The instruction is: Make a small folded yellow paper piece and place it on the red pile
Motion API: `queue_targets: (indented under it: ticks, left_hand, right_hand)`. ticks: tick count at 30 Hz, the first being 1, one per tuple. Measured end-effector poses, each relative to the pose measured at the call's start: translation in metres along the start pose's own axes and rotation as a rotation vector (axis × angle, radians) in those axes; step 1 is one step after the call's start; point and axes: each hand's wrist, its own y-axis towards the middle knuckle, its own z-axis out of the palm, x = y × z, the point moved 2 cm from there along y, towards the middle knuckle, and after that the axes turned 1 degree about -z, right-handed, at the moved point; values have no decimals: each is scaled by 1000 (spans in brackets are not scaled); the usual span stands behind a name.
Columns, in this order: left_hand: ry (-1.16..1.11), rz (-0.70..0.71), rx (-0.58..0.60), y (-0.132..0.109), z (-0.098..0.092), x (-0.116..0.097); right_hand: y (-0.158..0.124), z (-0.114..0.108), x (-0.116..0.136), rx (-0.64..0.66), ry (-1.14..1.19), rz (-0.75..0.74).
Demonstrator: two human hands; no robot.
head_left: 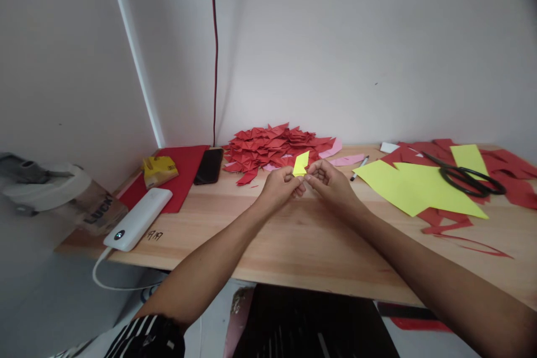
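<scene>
Both hands pinch one small folded piece of yellow paper (301, 163) above the middle of the table. My left hand (282, 183) closes on its lower left side, thumb on top. At the lower right side, my right hand (329, 180) grips it between thumb and fingers. The fingertips hide the paper's lower edge. Just behind the hands lies a heap of folded red paper pieces (268, 142), with some pink paper (331, 148) beside and under it.
At right, scissors (465, 174) with black handles lie on cut yellow paper (423, 187) and red scraps (516, 170). A pen (359, 168) lies nearby. Leftward are a phone (208, 166), red sheet (184, 179), yellow packet (159, 171), white power bank (138, 219) and clear bottle (94, 207).
</scene>
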Motion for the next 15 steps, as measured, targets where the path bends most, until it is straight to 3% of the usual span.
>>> queue_targets:
  ticks: [6, 12, 15]
  left_hand:
    - [13, 37, -28, -3, 1, -6]
    - [85, 136, -3, -5, -2, -7]
    - [100, 115, 7, -4, -3, -6]
  right_hand:
    - [0, 0, -2, 14, 26, 30]
    - [-5, 0, 10, 124, -247, -28]
    - [-5, 0, 13, 109, -288, -44]
